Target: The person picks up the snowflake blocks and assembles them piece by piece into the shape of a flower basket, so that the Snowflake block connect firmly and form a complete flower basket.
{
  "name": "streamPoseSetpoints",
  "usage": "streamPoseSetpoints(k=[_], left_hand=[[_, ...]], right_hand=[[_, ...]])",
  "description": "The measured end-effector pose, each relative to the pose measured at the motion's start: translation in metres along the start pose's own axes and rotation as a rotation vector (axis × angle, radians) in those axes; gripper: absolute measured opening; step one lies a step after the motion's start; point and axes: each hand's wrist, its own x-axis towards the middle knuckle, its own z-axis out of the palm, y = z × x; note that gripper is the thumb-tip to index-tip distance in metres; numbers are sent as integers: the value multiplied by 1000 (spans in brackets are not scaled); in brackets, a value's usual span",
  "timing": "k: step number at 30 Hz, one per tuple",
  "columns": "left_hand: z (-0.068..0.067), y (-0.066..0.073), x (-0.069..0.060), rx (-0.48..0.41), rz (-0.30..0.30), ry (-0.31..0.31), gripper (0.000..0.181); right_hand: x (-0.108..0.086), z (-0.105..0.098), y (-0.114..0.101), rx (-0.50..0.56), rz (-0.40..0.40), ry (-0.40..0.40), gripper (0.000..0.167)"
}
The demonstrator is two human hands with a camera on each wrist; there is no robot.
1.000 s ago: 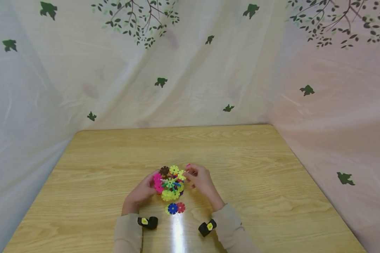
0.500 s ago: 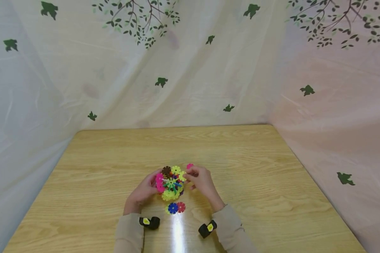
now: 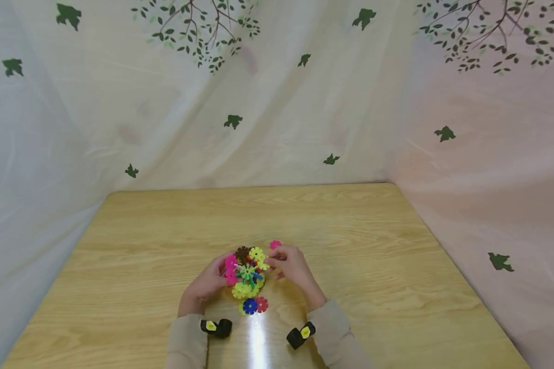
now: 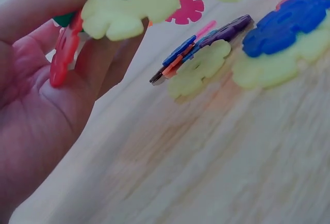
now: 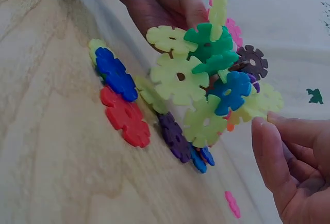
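A cluster of interlocking notched plastic discs (image 3: 246,272), mostly yellow, green, pink and brown, is held above the table. My left hand (image 3: 205,284) grips its left side; in the left wrist view the fingers curl round it, with a red disc (image 4: 66,53) against the palm. At the cluster's right side my right hand (image 3: 294,265) pinches the edge of a yellow disc (image 5: 251,111) between thumb and forefinger. That yellow disc touches the cluster; whether it is slotted in, I cannot tell. The cluster's underside is partly hidden.
Just in front of the cluster, a blue disc (image 3: 250,306) and a red disc (image 3: 261,304) overlap a yellow one on the wooden table (image 3: 374,287). Purple (image 5: 174,137) and other discs lie below the cluster. A pink disc (image 3: 275,244) lies beyond my right hand.
The cluster has tipped slightly in my left hand, its brown disc now sitting a little lower. My right hand has shifted slightly, uncovering more of the pink disc behind it.
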Motion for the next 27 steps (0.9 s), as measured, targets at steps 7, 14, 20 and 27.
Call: streamPoseSetpoints(k=[7, 14, 20, 27], left_hand=[[4, 0, 3, 0, -78, 45, 81], [4, 1, 4, 20, -89, -8, 83], [6, 3, 2, 13, -96, -29, 90], [5, 2, 4, -28, 15, -143, 93]], right_hand=[[-7, 7, 9, 139, 31, 117, 19], [-10, 5, 8, 150, 30, 155, 18], [-10, -1, 4, 110, 36, 121, 17], [-6, -6, -2, 60, 28, 78, 20]])
